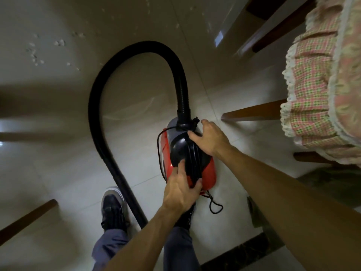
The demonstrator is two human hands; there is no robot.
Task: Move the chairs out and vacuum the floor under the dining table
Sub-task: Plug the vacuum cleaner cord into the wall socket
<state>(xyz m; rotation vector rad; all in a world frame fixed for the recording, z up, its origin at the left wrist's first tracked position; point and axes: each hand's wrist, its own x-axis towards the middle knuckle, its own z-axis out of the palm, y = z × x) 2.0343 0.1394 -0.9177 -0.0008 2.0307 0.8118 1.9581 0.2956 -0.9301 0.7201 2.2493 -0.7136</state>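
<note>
Far left, a pale glossy tiled floor (58, 157), dim, with streaks of light glancing off it. White crumbs (59, 43) lie scattered at the upper left, well away from the machine. Low on the left a wooden leg (29, 218) slants in from the edge. Moving in, there's a dark shoe (114, 208) flat on the tiles, and a black hose (93, 106) passes right beside it, climbs, arches over the top and drops into the front socket of the vacuum cleaner (207, 174).

The red and black machine sits on the floor in the middle, a thin cord (159, 151) looping down its left side.

Now the left hand (181, 189): arm reaching in from below, fingers laid over the black top, thumb curled round the rear end of the carry handle (192, 159), gripping it. The right hand (210, 136) comes in on a long diagonal from the lower right and clasps the vacuum cleaner's front, thumb against the handle's front end, fingers curled over the shoulder near the hose socket.

Further right, more wooden legs (252, 113) under a checked, frilled cloth (308, 90). Chair or counter, I can't tell.
</note>
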